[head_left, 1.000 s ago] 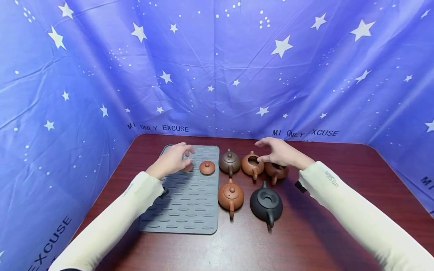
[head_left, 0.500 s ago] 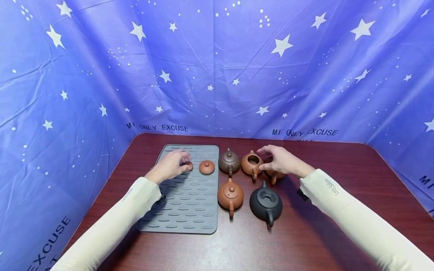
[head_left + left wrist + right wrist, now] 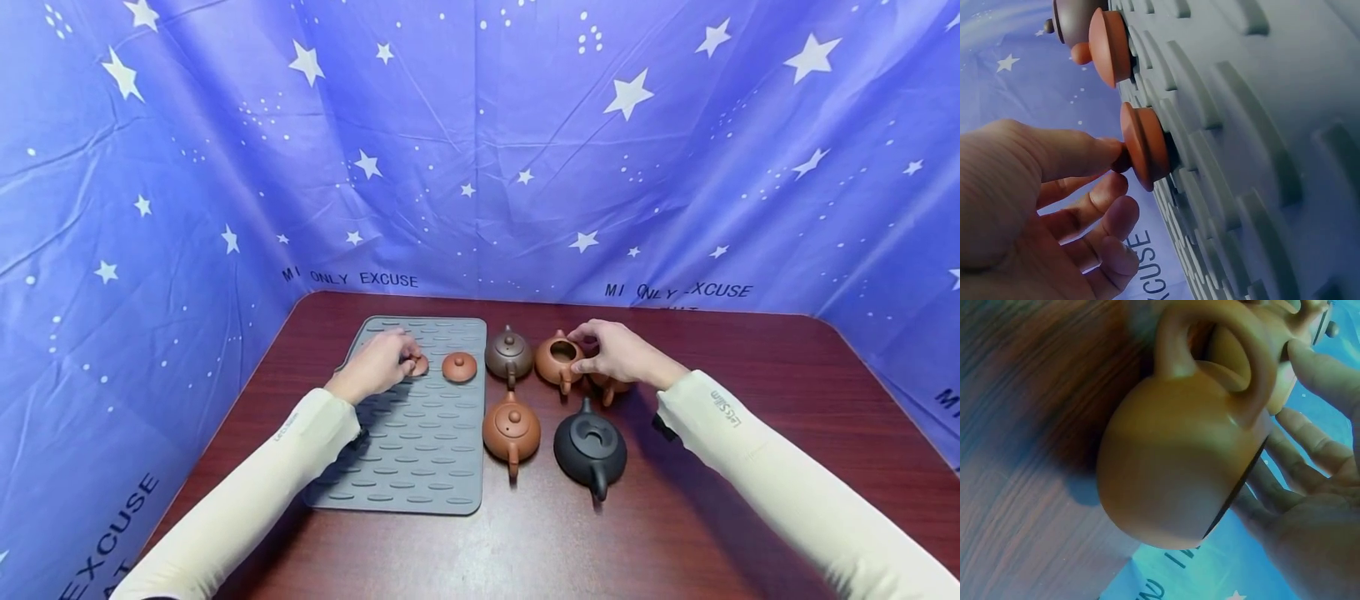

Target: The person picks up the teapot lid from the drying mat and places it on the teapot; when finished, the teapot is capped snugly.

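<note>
Left hand pinching an orange domed clay lid at the grey ridged mat, right hand loosely spread by an open, round orange clay teapot, I should keep the lid level.

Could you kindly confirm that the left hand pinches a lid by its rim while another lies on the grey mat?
Not quite: the left wrist view shows the left hand pinching that lid by its knob, not its rim; the other lid lies on the mat.
</note>
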`<state>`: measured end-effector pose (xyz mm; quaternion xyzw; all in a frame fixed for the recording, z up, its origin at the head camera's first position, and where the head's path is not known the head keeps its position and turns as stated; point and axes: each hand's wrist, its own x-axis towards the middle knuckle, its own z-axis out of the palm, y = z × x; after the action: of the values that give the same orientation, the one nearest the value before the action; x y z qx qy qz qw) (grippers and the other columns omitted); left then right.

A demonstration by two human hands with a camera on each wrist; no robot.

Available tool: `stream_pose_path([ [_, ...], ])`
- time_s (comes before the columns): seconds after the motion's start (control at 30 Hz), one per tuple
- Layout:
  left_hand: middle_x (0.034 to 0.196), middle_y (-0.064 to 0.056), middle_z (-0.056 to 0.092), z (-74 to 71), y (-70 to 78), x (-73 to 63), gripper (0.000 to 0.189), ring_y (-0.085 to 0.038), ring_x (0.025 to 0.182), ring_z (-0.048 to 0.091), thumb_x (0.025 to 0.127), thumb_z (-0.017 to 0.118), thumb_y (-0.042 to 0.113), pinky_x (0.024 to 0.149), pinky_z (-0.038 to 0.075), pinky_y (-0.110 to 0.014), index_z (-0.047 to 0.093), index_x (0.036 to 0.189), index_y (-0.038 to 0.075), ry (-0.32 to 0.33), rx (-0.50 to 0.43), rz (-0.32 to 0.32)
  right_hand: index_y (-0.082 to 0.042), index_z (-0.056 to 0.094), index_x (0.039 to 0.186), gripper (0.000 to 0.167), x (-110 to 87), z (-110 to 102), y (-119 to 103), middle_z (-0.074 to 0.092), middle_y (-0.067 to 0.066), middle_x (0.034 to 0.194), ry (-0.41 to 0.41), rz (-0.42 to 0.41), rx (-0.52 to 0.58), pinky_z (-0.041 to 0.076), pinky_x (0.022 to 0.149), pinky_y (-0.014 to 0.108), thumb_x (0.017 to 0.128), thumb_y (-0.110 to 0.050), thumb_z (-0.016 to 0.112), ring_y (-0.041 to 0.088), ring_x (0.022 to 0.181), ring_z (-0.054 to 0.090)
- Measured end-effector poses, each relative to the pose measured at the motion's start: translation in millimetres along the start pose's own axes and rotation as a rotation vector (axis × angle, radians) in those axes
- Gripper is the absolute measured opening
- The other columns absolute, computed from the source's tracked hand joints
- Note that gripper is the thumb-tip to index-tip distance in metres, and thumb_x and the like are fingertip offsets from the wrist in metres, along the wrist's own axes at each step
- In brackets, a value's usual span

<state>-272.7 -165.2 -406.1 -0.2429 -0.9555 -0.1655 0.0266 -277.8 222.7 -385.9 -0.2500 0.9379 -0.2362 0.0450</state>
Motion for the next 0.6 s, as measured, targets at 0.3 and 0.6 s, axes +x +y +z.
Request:
stream_pose_path([
  [0.3,0.082,0.0,0.062,1.0,-1.2,2.9,0.008,-0.032,0.104,0.058,0.085,0.067,0.006,0.081,0.047,-0.044,0.068,0.091,0.011,0.019,-0.003,0.012,0.003,0.061,0.117,0.045,-0.3,-1.7,-0.2,0.061,0.015,0.112,0.007,-0.015,0.001,0.045,0.087,0.045,0.079,-0.015,0.077,0.032,0.103,0.058],
  [0.6,0.086,-0.001,0.057,-9.6,10.6,6.0,0.008,-0.019,0.08,0.055,0.088,0.065,0.006,0.07,0.046,-0.036,0.066,0.095,0.009,0.043,-0.015,0.031,0.003,0.059,0.116,0.046,1.0,-1.7,-1.6,0.063,0.014,0.109,-0.006,0.023,0.037,0.045,0.087,0.045,0.078,-0.015,0.078,0.03,0.101,0.059],
])
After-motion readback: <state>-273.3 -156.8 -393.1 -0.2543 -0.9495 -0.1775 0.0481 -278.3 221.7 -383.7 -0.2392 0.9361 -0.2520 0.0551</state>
